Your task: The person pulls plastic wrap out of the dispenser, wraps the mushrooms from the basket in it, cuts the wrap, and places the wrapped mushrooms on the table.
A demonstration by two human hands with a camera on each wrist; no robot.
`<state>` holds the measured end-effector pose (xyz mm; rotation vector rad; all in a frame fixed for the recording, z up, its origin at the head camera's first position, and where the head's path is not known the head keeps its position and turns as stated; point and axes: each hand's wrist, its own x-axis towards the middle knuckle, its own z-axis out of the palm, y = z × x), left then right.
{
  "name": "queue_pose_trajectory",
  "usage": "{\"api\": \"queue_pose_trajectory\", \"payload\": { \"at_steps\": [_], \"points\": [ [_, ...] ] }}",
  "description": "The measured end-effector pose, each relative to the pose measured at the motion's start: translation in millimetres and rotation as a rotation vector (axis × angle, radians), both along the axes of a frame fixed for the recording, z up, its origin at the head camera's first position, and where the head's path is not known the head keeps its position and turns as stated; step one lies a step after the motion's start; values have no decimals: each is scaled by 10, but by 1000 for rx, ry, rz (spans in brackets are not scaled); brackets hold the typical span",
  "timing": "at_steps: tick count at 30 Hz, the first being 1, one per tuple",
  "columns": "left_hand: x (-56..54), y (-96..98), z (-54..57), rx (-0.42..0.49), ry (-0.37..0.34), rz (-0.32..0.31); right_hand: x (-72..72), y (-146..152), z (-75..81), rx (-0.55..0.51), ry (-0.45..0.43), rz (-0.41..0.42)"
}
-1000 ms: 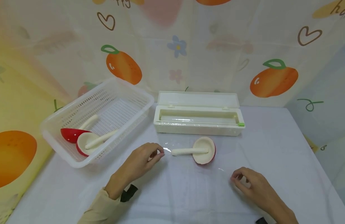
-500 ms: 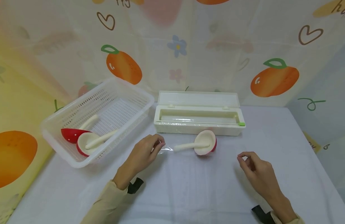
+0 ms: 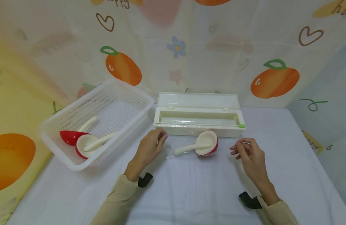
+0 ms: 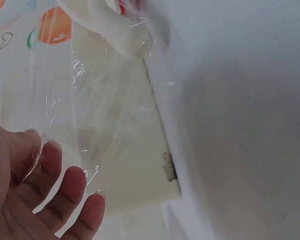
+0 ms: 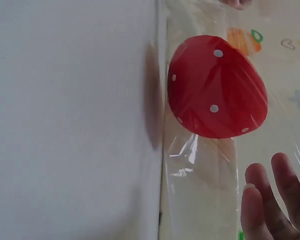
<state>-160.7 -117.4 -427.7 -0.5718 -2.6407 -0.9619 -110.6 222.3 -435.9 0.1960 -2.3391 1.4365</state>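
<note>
One ladle [image 3: 199,146] lies crosswise between the hands in the head view, on clear film [image 3: 170,152] ahead of the open box [image 3: 199,129]. Handle end: nearest the left hand [image 3: 149,146]. Bowl: nearest the right hand [image 3: 253,159], whose thumb and forefinger appear to pinch film.

Left wrist view: thumb and forefinger pinch the film edge; other fingers spread.

Right wrist view: red underside, through film, beyond the fingertips; grip cropped.

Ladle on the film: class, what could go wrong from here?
The ladle has a rounded bowl resting on the film, so it might roll or slide off if the film tilts. The left hand pinches the film near its edge, so it could slip free. The film shows creases and may cling to itself.
</note>
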Motion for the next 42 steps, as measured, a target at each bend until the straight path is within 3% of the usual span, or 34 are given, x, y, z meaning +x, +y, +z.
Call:
{"api": "queue_pose_trajectory", "payload": {
  "at_steps": [11,13,16,22,27,30,35,39,42],
  "points": [
    [-102,175,-168,70,22,196,-296,-146,-115,-173,-58,93],
    [-114,205,-181,92,23,195,-341,-175,-123,-188,-84,104],
    [-118,239,-184,125,-4,161,-402,-217,-124,-209,-117,111],
    [-98,259,-258,167,-138,27,-441,-240,-133,-196,-182,115],
    [-99,260,-265,79,-302,-112,-415,-204,-149,-234,-289,200],
    [-98,262,-258,6,-376,-199,-412,-174,-194,-169,-273,272],
    [-58,271,-279,-130,-322,-242,-430,-171,-289,-38,-207,379],
    [-33,293,-319,-220,-200,-227,-423,-205,-293,40,-194,377],
    [-26,307,-319,-241,-163,-217,-410,-216,-261,71,-191,368]
  ]
}}
